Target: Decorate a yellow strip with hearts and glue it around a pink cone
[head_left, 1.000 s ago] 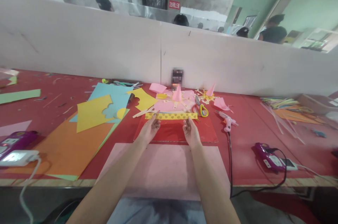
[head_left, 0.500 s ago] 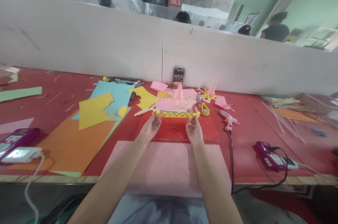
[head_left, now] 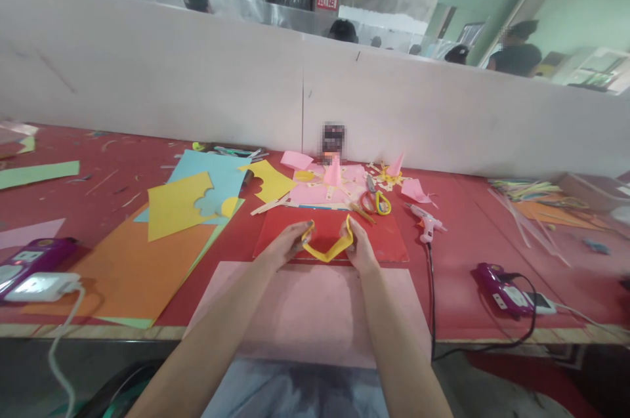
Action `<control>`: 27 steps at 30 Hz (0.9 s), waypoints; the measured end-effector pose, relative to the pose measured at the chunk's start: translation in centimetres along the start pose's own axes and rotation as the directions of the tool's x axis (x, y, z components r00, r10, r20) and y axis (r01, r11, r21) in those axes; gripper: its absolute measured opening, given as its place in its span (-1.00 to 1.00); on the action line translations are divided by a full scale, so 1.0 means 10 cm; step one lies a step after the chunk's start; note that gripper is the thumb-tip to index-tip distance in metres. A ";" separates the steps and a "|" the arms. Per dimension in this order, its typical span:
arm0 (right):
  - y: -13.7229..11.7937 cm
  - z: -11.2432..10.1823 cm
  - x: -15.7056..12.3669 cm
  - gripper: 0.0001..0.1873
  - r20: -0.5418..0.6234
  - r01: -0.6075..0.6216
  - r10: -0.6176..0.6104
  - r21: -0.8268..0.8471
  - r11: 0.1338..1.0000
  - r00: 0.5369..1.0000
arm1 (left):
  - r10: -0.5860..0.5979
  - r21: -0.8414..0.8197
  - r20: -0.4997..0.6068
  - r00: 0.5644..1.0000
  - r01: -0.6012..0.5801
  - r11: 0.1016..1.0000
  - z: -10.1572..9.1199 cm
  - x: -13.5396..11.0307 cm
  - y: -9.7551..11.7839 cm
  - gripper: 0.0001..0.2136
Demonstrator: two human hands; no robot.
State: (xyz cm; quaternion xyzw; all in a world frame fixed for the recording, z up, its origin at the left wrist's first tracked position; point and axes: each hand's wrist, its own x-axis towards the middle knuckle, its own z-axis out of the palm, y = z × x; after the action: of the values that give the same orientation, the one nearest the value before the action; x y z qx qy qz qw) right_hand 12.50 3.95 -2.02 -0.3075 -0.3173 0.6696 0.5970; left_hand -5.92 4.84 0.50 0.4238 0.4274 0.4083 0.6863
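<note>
A yellow paper strip [head_left: 327, 254] is bent into a U shape between my hands, its bend toward me. My left hand [head_left: 291, 241] pinches one end, and my right hand [head_left: 360, 244] pinches the other. Both hands hover over a red board [head_left: 325, 224], in front of a pink paper sheet [head_left: 305, 313] near the table edge. Just beyond the board stands a pink paper cone [head_left: 333, 175] on a pink cut-out base. Scissors [head_left: 378, 203] with red and yellow handles lie to the right of it.
A pink glue gun [head_left: 427, 224] with a black cord lies at right, near a purple power strip [head_left: 509, 293]. Yellow [head_left: 177, 208], blue and orange [head_left: 132, 267] paper sheets overlap at left. A white partition [head_left: 197, 77] borders the table's back; people are beyond it.
The strip was stretched out straight with its spotted side showing. Now it is bent into a U, with my hands closer together and slightly nearer to me.
</note>
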 end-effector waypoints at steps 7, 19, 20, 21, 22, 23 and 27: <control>0.01 0.07 -0.09 -0.73 0.170 -0.099 0.145 -0.252 0.963 0.975 | -0.117 0.300 0.225 0.967 0.046 0.953 0.12 -0.08 0.02 -0.73; -0.04 0.02 -0.08 -0.66 0.286 -0.141 0.268 -0.396 0.907 0.920 | -0.123 0.380 0.242 0.962 0.023 0.925 0.15 -0.10 0.06 -0.69; -0.04 0.02 -0.09 -0.66 0.284 -0.143 0.271 -0.400 0.905 0.920 | -0.123 0.376 0.245 0.962 0.023 0.926 0.15 -0.10 0.06 -0.68; -0.04 0.02 -0.09 -0.65 0.280 -0.143 0.271 -0.404 0.904 0.921 | -0.123 0.373 0.248 0.961 0.023 0.928 0.15 -0.10 0.06 -0.68; -0.04 0.02 -0.09 -0.65 0.274 -0.141 0.267 -0.405 0.903 0.924 | -0.123 0.368 0.251 0.960 0.023 0.930 0.14 -0.10 0.06 -0.69; -0.04 0.03 -0.10 -0.65 0.266 -0.137 0.260 -0.405 0.904 0.928 | -0.121 0.361 0.253 0.960 0.022 0.932 0.14 -0.10 0.06 -0.70; -0.02 0.09 -0.11 -0.68 0.196 -0.094 0.178 -0.376 0.922 0.964 | -0.070 0.301 0.212 0.975 0.003 0.953 0.13 -0.09 0.03 -0.73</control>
State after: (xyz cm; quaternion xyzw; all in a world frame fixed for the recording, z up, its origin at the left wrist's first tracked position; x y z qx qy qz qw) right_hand 11.98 2.85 -1.29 -0.3557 -0.4793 0.6700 0.4413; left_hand -4.98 3.81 1.35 0.5574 0.4132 0.2765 0.6649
